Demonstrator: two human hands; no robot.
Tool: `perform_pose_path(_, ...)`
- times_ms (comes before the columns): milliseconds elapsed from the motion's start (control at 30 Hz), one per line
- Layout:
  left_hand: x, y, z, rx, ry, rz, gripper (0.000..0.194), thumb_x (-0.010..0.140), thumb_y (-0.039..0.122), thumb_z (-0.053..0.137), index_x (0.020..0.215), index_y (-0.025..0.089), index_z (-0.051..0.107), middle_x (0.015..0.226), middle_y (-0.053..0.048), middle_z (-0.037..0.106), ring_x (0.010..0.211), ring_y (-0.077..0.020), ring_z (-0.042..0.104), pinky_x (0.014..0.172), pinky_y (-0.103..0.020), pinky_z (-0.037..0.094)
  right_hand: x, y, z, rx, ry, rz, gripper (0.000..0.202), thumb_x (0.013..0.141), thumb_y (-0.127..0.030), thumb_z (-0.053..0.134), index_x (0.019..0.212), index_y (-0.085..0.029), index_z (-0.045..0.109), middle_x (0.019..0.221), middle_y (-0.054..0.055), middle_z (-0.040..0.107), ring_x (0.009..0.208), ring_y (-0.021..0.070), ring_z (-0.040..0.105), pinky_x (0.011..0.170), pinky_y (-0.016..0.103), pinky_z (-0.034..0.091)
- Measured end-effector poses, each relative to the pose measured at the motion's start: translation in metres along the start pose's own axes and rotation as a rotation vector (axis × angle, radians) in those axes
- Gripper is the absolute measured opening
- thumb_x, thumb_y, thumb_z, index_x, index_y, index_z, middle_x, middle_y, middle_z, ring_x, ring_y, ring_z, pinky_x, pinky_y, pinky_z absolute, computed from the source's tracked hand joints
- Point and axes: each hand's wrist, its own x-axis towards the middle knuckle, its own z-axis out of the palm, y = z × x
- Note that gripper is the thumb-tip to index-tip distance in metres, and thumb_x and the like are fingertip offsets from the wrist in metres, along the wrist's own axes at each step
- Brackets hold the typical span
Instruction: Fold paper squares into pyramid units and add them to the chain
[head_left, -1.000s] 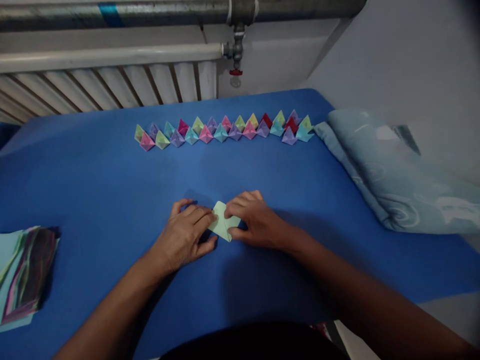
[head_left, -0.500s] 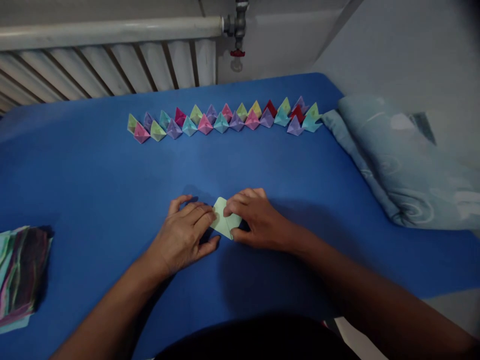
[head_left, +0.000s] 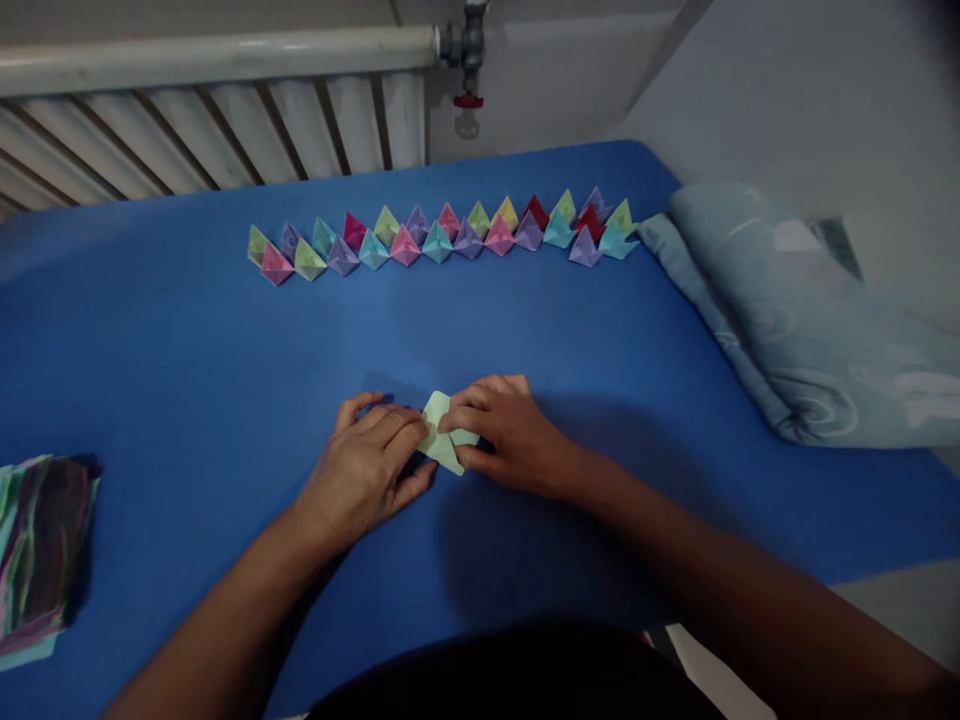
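Note:
A pale green piece of folded paper [head_left: 436, 410] lies on the blue surface between my hands. My left hand [head_left: 367, 460] holds its left side down under the fingertips, with the thumb near the lower edge. My right hand [head_left: 499, 435] grips a flap on the right side between its curled fingers and thumb. The fingers hide parts of both sides of the paper, and a crease line runs near the right fingertips.
Two rows of small colourful folded paper boats [head_left: 405, 245] stand toward the back. A stack of coloured paper sheets [head_left: 49, 550] lies at the left. A folded light-blue blanket [head_left: 810, 330] rests at the right. Behind the blue surface [head_left: 225, 370] is a white radiator [head_left: 217, 55].
My right fingers have shifted slightly left over the paper with the flap. My left thumb has come up nearer the paper's lower edge. The whole view has moved a little.

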Motion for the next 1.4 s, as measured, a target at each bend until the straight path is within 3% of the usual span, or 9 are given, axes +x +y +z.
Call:
perform_pose_path(233,0.001,0.0,0.003,0.013,0.032,-0.01,0.011,0.088,0.023,0.056,0.096,0.018,0.062,0.1,-0.006,0.071,0.092,-0.0209,0.065,0.098,-0.046,0.039,0.003,-0.003,0.004,-0.023,0.03,0.048,0.017,0.085,-0.02,0.057,0.096,-0.026,0.066,0.101,0.0,0.065,0.095,0.0191,0.049,0.083,0.037,0.024)
perform_pose_path(667,0.0,-0.003,0.006,-0.016,0.065,-0.051,0.011,0.089,0.015,0.054,0.093,0.019,0.063,0.097,-0.003,0.071,0.09,-0.0172,0.064,0.096,-0.042,0.04,0.003,-0.006,0.011,0.006,0.108,0.099,0.008,0.087,-0.022,0.058,0.09,-0.025,0.065,0.095,-0.002,0.067,0.091,0.0175,0.05,0.083,0.035,0.024)
perform_pose_path(900,-0.001,-0.006,0.009,-0.106,0.075,-0.171,0.01,0.091,0.023,0.053,0.089,0.02,0.062,0.098,-0.004,0.069,0.097,-0.0209,0.06,0.087,-0.042,0.042,0.005,-0.008,0.014,0.046,0.144,0.167,0.006,0.087,-0.023,0.057,0.087,-0.022,0.063,0.103,0.0,0.067,0.093,0.0178,0.053,0.084,0.035,0.025)
perform_pose_path(1400,0.002,-0.005,0.016,-0.104,0.087,-0.307,0.016,0.089,0.029,0.056,0.077,0.02,0.061,0.093,-0.005,0.067,0.09,-0.0229,0.057,0.079,-0.043,0.042,0.01,-0.016,0.015,0.029,0.15,0.279,0.009,0.087,-0.026,0.058,0.081,-0.02,0.061,0.098,0.001,0.066,0.09,0.0177,0.052,0.081,0.035,0.026)
